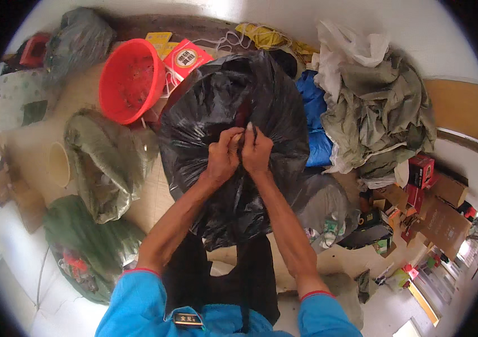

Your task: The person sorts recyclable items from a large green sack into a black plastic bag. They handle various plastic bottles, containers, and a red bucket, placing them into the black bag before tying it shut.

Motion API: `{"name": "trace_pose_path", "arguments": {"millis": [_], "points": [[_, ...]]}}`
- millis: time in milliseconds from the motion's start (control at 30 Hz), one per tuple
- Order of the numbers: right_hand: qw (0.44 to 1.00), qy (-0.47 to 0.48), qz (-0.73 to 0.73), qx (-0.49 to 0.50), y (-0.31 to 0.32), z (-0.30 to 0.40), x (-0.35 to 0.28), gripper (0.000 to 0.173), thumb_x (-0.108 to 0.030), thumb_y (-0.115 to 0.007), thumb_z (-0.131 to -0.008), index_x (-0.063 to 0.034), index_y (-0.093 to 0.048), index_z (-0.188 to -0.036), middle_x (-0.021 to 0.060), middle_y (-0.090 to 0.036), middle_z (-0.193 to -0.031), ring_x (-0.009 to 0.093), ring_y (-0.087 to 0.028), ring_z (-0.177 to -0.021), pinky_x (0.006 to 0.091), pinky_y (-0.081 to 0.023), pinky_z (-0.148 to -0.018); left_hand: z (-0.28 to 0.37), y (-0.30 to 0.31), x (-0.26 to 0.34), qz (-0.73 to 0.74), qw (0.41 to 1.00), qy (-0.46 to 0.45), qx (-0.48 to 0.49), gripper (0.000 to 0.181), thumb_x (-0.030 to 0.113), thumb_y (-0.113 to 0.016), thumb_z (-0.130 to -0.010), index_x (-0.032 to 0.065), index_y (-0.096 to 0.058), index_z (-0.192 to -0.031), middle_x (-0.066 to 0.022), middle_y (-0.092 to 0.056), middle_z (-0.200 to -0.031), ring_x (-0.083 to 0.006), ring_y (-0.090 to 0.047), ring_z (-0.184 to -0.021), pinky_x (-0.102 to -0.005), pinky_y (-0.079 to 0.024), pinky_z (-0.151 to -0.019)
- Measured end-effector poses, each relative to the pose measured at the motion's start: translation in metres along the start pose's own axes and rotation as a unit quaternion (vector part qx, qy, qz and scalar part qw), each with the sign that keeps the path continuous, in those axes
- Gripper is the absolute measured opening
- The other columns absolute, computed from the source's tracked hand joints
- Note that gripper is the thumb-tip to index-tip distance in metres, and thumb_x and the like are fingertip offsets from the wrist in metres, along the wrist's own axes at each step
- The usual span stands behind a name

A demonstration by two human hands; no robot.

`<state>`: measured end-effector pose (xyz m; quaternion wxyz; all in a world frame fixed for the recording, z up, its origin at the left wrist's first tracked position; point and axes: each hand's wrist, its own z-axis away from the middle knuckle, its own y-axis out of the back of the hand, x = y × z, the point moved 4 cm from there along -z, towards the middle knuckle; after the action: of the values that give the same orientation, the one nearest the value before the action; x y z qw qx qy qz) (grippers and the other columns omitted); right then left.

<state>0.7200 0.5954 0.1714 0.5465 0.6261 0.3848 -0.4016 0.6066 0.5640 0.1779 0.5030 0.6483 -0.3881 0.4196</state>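
A large, full black plastic bag [222, 97] stands before me, its film gathered in creases toward the middle. My left hand [223, 153] pinches the gathered plastic near the bag's centre. Close beside it on the right, my right hand [256, 149] has its fingers closed on the same gathered part, thumb pointing up. The exact fold or knot between the fingers is hidden. A red plastic basin [131, 80] with dirt inside lies tilted to the bag's upper left, near a red box [186, 59].
Woven sacks [100, 168] and a green sack [79, 227] lie left. Right are blue plastic [317, 143], a heap of grey-green woven sheeting [374, 101], a translucent filled bag [327, 206] and cardboard boxes [443, 223]. A wall [445, 42] rises beyond.
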Motion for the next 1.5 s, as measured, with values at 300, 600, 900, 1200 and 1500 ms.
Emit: {"name": "trace_pose_path", "arguments": {"millis": [300, 600, 900, 1200, 1500], "points": [[0.978, -0.087, -0.179, -0.055, 0.03, 0.009, -0.065, 0.038, -0.02, -0.05, -0.101, 0.0022, -0.057, -0.072, 0.0033, -0.049, -0.055, 0.007, -0.043, -0.057, 0.03, -0.035, -0.05, -0.034, 0.038, 0.088, 0.052, 0.993, 0.064, -0.087, 0.029, 0.02, -0.042, -0.106, 0.0038, -0.055, -0.127, -0.0032, -0.061, -0.082, -0.0069, -0.051, -0.072, -0.025, -0.045, -0.065], [0.974, -0.085, -0.209, -0.035, 0.029, 0.001, -0.057, 0.027, -0.019, -0.058, -0.098, 0.0026, -0.059, -0.082, -0.001, -0.053, -0.066, 0.006, -0.045, -0.064, 0.0285, -0.037, -0.054, -0.048, 0.024, 0.084, 0.053, 0.985, 0.085, -0.138, 0.038, 0.027, -0.044, -0.105, 0.0017, -0.046, -0.134, -0.0125, -0.063, -0.089, -0.0161, -0.058, -0.075, -0.0305, -0.047, -0.07], [0.993, -0.001, -0.062, -0.102, 0.047, 0.004, -0.063, 0.041, -0.029, -0.077, -0.082, -0.0006, -0.058, -0.104, 0.0119, -0.067, -0.083, 0.02, -0.065, -0.076, 0.0333, -0.05, -0.067, -0.044, 0.028, 0.076, 0.083, 0.972, 0.067, -0.211, 0.062, 0.038, -0.039, -0.104, 0.0012, -0.02, -0.151, -0.0145, -0.06, -0.101, -0.023, -0.061, -0.089, -0.0348, -0.048, -0.081], [0.982, -0.004, -0.035, -0.185, 0.045, 0.003, -0.056, 0.045, -0.036, -0.075, -0.082, -0.0001, -0.064, -0.106, 0.0224, -0.068, -0.084, 0.038, -0.069, -0.078, 0.0407, -0.053, -0.068, -0.038, 0.03, 0.078, 0.087, 0.976, 0.006, -0.202, 0.065, 0.037, -0.033, -0.103, 0.0071, -0.01, -0.156, -0.0172, -0.058, -0.121, -0.0198, -0.057, -0.086, -0.0341, -0.046, -0.082], [0.98, 0.014, 0.085, -0.182, 0.056, 0.007, -0.07, 0.041, -0.04, -0.07, -0.084, -0.0016, -0.066, -0.1, 0.0234, -0.067, -0.081, 0.041, -0.067, -0.077, 0.0431, -0.052, -0.065, -0.026, 0.029, 0.085, 0.073, 0.977, 0.025, -0.199, 0.072, 0.033, -0.041, -0.099, 0.0054, -0.007, -0.156, -0.02, -0.054, -0.126, -0.0274, -0.056, -0.098, -0.0369, -0.043, -0.094]]}}
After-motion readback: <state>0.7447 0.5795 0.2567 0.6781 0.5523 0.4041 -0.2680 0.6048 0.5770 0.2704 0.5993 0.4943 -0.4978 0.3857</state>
